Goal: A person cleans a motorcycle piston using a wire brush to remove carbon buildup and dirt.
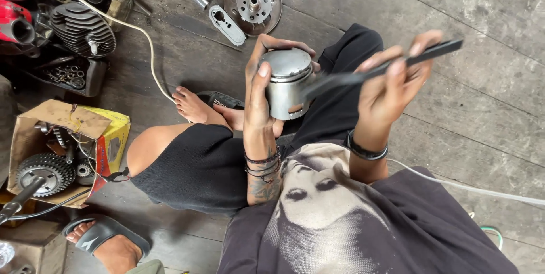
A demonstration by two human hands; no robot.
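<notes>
My left hand (260, 89) grips a shiny metal piston (286, 84) by its side, crown up, over my crossed legs. My right hand (392, 84) holds a flat dark file-like tool (386, 68), whose blurred tip reaches the right side of the piston. I sit on the floor in black shorts, with my bare feet (196, 106) under the piston.
A round metal disc with holes (253, 2) and a small metal cover (226, 24) lie on the concrete floor ahead. At left are a finned engine cylinder (82, 28), a tray of small parts (68, 75), and a cardboard box with gears (48, 163). Another person's sandalled foot (105, 240) is at lower left.
</notes>
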